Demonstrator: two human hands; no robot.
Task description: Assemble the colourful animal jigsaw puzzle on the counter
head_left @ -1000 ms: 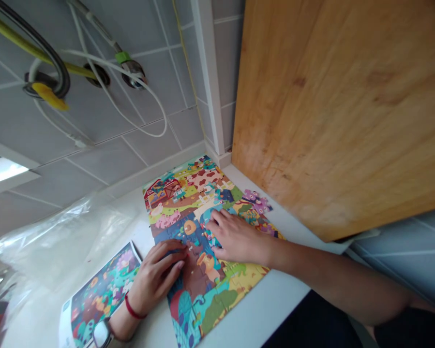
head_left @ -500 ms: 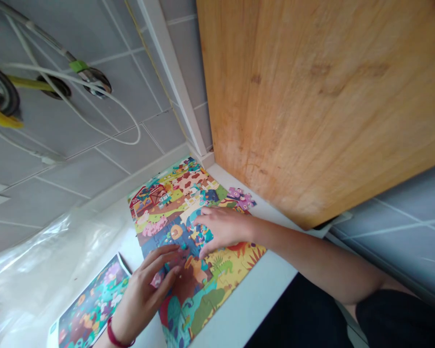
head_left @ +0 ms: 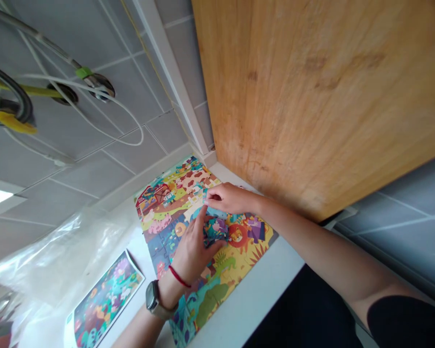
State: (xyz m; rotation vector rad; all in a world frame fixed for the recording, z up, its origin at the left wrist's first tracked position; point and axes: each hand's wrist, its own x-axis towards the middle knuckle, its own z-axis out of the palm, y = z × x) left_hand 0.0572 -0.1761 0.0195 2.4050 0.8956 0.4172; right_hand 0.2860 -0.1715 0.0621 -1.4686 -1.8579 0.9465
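Note:
A colourful jigsaw puzzle (head_left: pixel 222 268) with farm animals, a lion and a crocodile lies largely joined on the white surface. My right hand (head_left: pixel 232 198) is closed in a pinch on a small teal puzzle piece (head_left: pixel 204 194) over the puzzle's upper middle. Just below it, my left hand (head_left: pixel 191 246) rests on the puzzle with thumb and fingers apart, curved around a heap of loose puzzle pieces (head_left: pixel 217 228). Its index fingertip comes close to the pinched piece. A loose purple puzzle piece (head_left: pixel 256 229) lies on top of the picture near the lion.
Left of the puzzle lies a printed picture sheet (head_left: pixel 106 302), with a crumpled clear plastic bag (head_left: pixel 57 261) behind it. A wooden panel (head_left: pixel 311 106) stands at the right. Cables and pipes (head_left: pixel 101 87) run along the tiled wall (head_left: pixel 130 130).
My left hand has moved right and away from me, to the loose pieces. My right hand went from spread over the pieces to a pinch farther up, with a piece in it.

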